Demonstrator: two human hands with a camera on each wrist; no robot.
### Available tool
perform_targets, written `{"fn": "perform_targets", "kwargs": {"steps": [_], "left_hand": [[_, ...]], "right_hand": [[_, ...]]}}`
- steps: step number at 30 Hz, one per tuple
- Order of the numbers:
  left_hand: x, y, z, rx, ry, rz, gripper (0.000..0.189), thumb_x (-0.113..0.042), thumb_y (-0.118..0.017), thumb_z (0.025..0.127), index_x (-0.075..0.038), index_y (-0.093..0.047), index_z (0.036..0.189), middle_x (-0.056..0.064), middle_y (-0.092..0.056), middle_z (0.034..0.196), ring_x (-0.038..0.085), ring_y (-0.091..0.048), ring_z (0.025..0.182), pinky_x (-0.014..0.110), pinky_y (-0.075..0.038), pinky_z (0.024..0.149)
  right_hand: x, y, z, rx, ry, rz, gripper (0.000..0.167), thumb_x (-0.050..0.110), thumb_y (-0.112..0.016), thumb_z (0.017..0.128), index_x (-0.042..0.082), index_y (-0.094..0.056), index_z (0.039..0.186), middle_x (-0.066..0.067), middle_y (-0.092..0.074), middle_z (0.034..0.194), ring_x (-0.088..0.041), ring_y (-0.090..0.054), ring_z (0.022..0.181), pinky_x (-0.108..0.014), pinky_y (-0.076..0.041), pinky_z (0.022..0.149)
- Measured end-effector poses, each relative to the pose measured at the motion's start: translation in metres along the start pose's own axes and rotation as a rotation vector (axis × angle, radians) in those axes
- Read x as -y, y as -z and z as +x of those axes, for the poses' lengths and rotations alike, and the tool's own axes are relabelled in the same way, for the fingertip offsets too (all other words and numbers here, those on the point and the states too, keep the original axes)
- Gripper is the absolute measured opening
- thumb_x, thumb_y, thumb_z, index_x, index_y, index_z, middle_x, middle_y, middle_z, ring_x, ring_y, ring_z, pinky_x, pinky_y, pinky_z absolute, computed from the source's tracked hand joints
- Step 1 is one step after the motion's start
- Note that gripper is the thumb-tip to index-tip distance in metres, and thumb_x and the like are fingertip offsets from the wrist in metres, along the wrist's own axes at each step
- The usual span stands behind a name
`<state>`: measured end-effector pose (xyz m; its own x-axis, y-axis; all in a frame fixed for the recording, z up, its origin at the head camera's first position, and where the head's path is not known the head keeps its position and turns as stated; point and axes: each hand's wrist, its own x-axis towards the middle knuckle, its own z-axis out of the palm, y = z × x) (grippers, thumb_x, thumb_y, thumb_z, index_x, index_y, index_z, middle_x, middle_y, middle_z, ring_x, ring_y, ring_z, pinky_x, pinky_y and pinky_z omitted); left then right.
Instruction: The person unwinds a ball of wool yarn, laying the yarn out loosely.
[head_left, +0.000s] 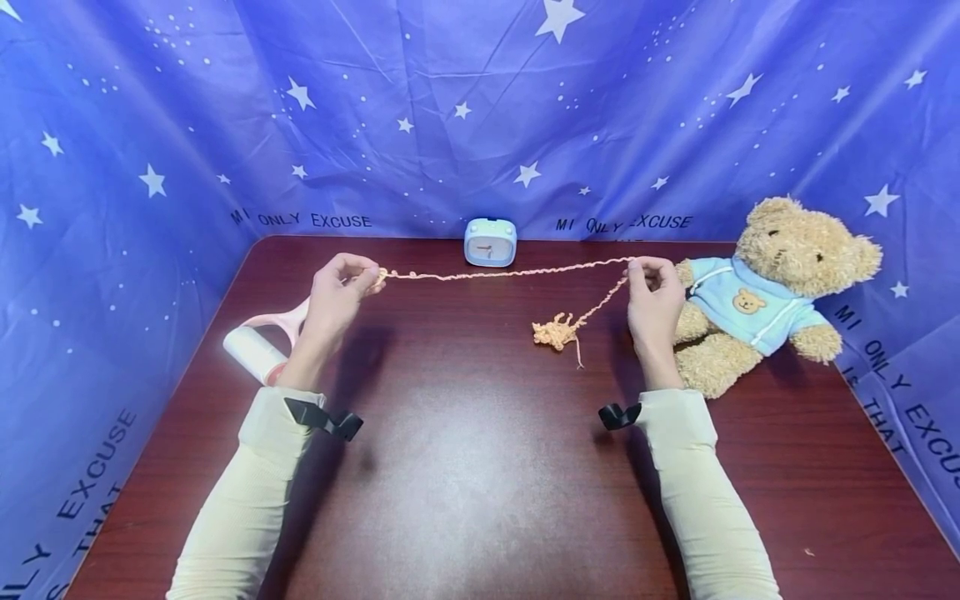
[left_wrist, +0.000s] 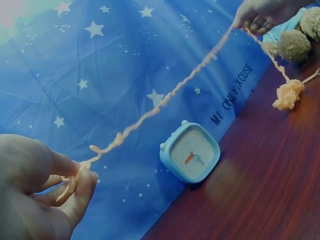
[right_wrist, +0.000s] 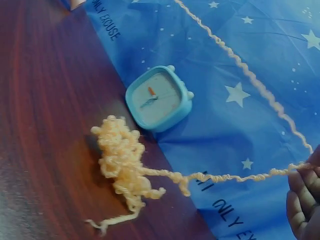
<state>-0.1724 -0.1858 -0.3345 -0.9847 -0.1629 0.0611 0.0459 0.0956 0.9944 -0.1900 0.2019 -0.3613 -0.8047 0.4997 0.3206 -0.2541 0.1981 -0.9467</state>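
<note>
A peach-coloured yarn cord stretches nearly straight between the two hands, above the table. My left hand pinches one end between thumb and fingertips; a short loop of yarn pokes out there in the left wrist view. Farther along, my right hand pinches the cord. From the right fingers it slants down to a knotted bunch of the same yarn, which has a loose tail. In the head view this bunch is left of the right hand.
A light blue alarm clock stands at the table's back edge, behind the cord. To the right sits a teddy bear in a blue top, close to the right hand. A white lint roller with a pink handle lies by the left wrist.
</note>
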Motion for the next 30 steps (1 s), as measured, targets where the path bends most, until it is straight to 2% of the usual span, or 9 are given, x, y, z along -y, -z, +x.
{"fn": "perform_targets", "kwargs": {"steps": [4, 7, 11, 15, 19, 24, 30], "left_hand": [[0.002, -0.001, 0.002, -0.002, -0.006, -0.007, 0.016, -0.003, -0.062, 0.091, 0.005, -0.056, 0.103, -0.006, -0.062, 0.081, 0.004, -0.065, 0.072, 0.019, -0.056, 0.074], [0.003, -0.002, 0.002, -0.003, -0.012, -0.006, 0.012, -0.004, -0.064, 0.089, 0.0, -0.059, 0.099, -0.008, -0.064, 0.08, 0.003, -0.065, 0.072, 0.018, -0.056, 0.072], [0.003, -0.002, 0.003, 0.006, -0.023, -0.003, 0.008, -0.007, -0.067, 0.089, -0.005, -0.062, 0.095, -0.009, -0.066, 0.079, 0.002, -0.064, 0.073, 0.019, -0.055, 0.072], [0.002, -0.003, 0.002, 0.028, -0.041, -0.008, 0.01, -0.006, -0.067, 0.088, -0.003, -0.062, 0.096, -0.008, -0.067, 0.079, 0.002, -0.064, 0.073, 0.019, -0.055, 0.072], [0.002, -0.004, 0.001, 0.05, -0.047, -0.014, 0.015, -0.006, -0.068, 0.088, 0.002, -0.061, 0.099, -0.007, -0.067, 0.08, 0.004, -0.065, 0.073, 0.019, -0.055, 0.073], [0.0, -0.006, 0.0, 0.078, -0.041, -0.005, 0.017, -0.007, -0.068, 0.088, 0.003, -0.061, 0.1, -0.007, -0.067, 0.081, 0.004, -0.065, 0.075, 0.021, -0.055, 0.074], [-0.002, -0.008, -0.002, 0.096, -0.063, 0.004, 0.014, -0.007, -0.068, 0.087, 0.001, -0.063, 0.097, -0.008, -0.069, 0.079, 0.005, -0.064, 0.073, 0.018, -0.053, 0.069]], "right_hand": [[-0.011, -0.004, -0.004, 0.088, 0.01, -0.127, 0.012, 0.016, -0.064, 0.091, 0.005, -0.067, 0.094, 0.015, -0.058, 0.073, 0.001, -0.052, 0.065, -0.014, -0.04, 0.06], [-0.019, -0.007, -0.007, 0.202, 0.019, -0.232, 0.017, 0.018, -0.064, 0.091, 0.002, -0.067, 0.098, 0.014, -0.058, 0.076, 0.002, -0.051, 0.067, -0.014, -0.041, 0.063], [-0.025, -0.011, -0.015, 0.353, 0.036, -0.333, 0.017, 0.017, -0.063, 0.092, 0.002, -0.067, 0.099, -0.003, -0.066, 0.079, 0.002, -0.053, 0.066, -0.013, -0.042, 0.063], [-0.031, -0.017, -0.023, 0.453, 0.043, -0.415, 0.015, 0.017, -0.062, 0.092, 0.003, -0.067, 0.098, -0.015, -0.069, 0.083, 0.002, -0.055, 0.064, -0.012, -0.043, 0.062], [-0.036, -0.021, -0.028, 0.515, 0.054, -0.478, 0.013, 0.016, -0.063, 0.092, 0.006, -0.067, 0.099, -0.014, -0.07, 0.087, -0.006, -0.058, 0.069, -0.015, -0.043, 0.065], [-0.041, -0.024, -0.034, 0.579, 0.08, -0.508, 0.012, 0.013, -0.064, 0.091, 0.006, -0.067, 0.099, -0.012, -0.07, 0.089, -0.017, -0.06, 0.076, -0.023, -0.043, 0.07], [-0.041, -0.026, -0.038, 0.602, 0.109, -0.503, 0.012, 0.006, -0.062, 0.089, 0.005, -0.068, 0.099, -0.012, -0.07, 0.087, -0.02, -0.06, 0.075, -0.028, -0.044, 0.069]]}}
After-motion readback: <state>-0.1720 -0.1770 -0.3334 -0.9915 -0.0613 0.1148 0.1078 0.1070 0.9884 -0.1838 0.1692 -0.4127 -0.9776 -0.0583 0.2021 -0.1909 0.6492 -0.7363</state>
